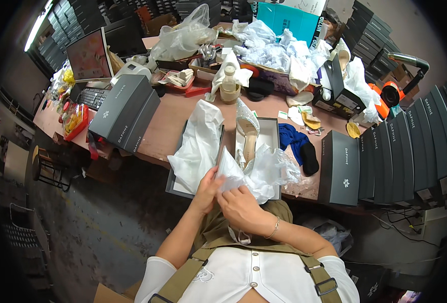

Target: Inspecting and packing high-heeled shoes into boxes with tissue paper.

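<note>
Left of centre, grey shoebox (125, 108) stack. Left hand (206, 191) pinches the lower edge of the white tissue paper (256, 171), fingers closed on it. Right hand (239, 207), just right of it, also grips the tissue. Tissue bunches up-right of both hands over the near end of the open shoebox (273, 132). Silver high-heel shoe (246, 132) lies inside, long axis running away from hands, toe at far end. Both hands are about equally near.

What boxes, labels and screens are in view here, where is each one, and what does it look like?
Open shoe box: centre of table, grey rim, holding a glittery silver heeled shoe.
Closed dark grey boxes: stacked left on the table, rectangular, white logos.
Row of dark grey boxes: upright along the right edge.
Monitor: far left, pinkish screen.
Teal carton: at the back.
</note>
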Demonstrator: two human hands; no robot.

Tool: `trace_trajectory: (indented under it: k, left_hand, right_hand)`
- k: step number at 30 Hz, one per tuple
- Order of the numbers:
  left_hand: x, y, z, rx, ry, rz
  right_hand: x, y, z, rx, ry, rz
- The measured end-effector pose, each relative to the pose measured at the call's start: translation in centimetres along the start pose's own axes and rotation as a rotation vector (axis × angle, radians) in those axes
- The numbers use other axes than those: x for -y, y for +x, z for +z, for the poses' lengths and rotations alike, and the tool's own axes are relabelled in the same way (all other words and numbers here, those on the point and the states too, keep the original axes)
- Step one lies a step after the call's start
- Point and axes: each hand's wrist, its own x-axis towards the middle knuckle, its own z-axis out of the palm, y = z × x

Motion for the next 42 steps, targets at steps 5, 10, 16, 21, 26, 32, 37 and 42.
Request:
trace_trajectory:
  k: [5,10,16,21,26,32,37,42]
  left_hand:
    - [-0.2,0.2,-1.0,0.029,0.243,0.099]
    - [0.8,-0.2,-0.1,0.056,0.167,0.075]
    - [-0.1,-0.3,-0.4,0.022,0.124,0.054]
    - [0.0,-0.8,-0.2,0.007,0.075,0.073]
    - [0.0,-0.8,0.2,-0.016,0.165,0.055]
    - [-0.2,-1.2,0.1,-0.003,0.134,0.051]
    - [-0.3,-1.5,0.6,0.026,0.118,0.066]
    - [-1.1,-1.1,1.5,0.064,0.227,0.09]
  right_hand:
    - [-0.3,-2.3,-3.8,-0.026,0.07,0.156]
    - [-3.1,-2.5,-1.0,-0.017,0.666,0.304]
    - [-2.3,-2.3,0.0,-0.12,0.836,0.209]
    - [-2.3,-2.9,-0.6,-0.035,0.365,0.104]
    - [-2.3,-0.2,0.7,-0.07,0.328,0.308]
    - [-2.9,0.8,2.3,-0.195,0.173,0.185]
    - [-2.4,-2.4,-0.1,-0.112,0.373,0.224]
    - [-2.4,-2.4,0.2,-0.101,0.634,0.226]
